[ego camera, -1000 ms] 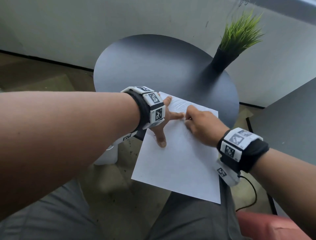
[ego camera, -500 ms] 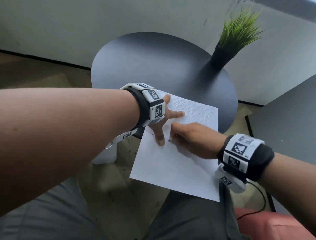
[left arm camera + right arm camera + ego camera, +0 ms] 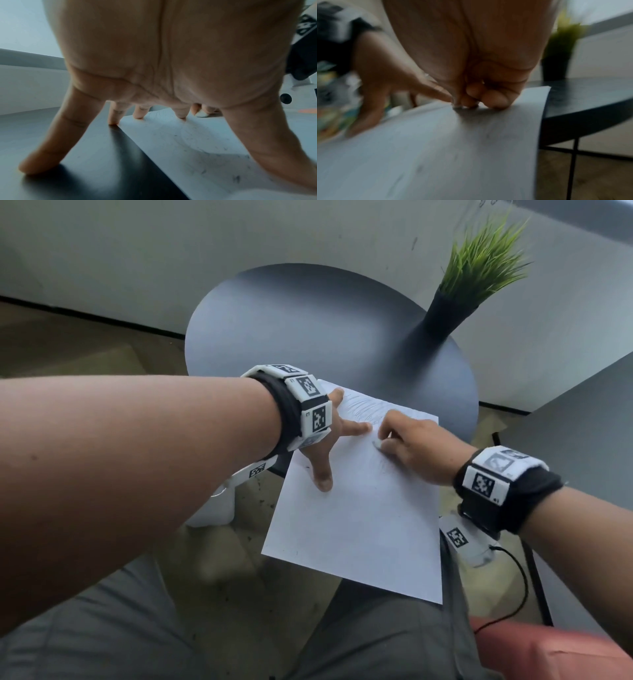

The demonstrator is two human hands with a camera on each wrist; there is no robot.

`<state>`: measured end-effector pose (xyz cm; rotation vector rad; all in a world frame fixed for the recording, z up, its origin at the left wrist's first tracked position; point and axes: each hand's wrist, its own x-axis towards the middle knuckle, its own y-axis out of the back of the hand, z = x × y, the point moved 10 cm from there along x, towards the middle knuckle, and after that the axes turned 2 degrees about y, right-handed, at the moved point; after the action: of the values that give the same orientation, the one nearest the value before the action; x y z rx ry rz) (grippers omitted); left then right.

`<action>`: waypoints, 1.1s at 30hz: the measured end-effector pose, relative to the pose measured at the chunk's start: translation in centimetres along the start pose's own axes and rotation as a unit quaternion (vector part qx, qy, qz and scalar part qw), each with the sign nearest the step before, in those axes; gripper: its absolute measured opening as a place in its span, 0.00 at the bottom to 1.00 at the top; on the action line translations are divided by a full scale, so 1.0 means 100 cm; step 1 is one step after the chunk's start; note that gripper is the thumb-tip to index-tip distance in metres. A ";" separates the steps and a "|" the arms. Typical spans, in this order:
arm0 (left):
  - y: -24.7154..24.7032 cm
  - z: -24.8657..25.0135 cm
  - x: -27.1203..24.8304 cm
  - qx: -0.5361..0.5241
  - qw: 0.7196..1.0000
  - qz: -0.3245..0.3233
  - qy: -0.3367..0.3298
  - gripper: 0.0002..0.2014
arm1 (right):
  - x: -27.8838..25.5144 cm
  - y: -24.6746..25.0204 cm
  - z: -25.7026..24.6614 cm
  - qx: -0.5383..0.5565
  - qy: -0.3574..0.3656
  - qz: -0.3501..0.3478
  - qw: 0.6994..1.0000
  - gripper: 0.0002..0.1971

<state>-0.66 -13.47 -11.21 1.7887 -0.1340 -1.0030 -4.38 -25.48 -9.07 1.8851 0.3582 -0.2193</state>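
- Pinching a small white eraser in its curled fingertips, the right hand has it down on the sheet of paper. It sits in the far half of the sheet, just beside the other hand's index finger.
- The paper is plain white. Its far end lies on the near edge of a round dark surface, and the rest pokes out past the rim over the person's grey trousers, bending a bit where nothing holds it up.
- There are faint pencil scribbles across the far end, just beyond the eraser. Little dark crumbs are scattered over the sheet under the left palm.
- The left hand is splayed wide with straight fingers, gripping nothing, just pinning the sheet down along its left side. The thumb, index and middle tips are on the paper, the ring tip lands right at the paper's edge, and the little finger is out on the bare surface.
- Both hands have black wrist bands with white marker blocks, and a thin black cable hangs from the right one.
- Way over at the far right of the surface stands a black pot with a spiky green plant, well apart from the paper.
- There's a pale wall right behind it all.
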 end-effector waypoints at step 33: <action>-0.002 0.009 -0.008 -0.044 0.999 0.028 0.009 0.61 | -0.018 -0.025 -0.056 -0.061 0.138 -0.037 0.988 0.06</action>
<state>-1.82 -13.65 -11.00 1.7037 -0.1258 -0.9394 -7.11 -19.70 -8.84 1.7843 0.6172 0.0167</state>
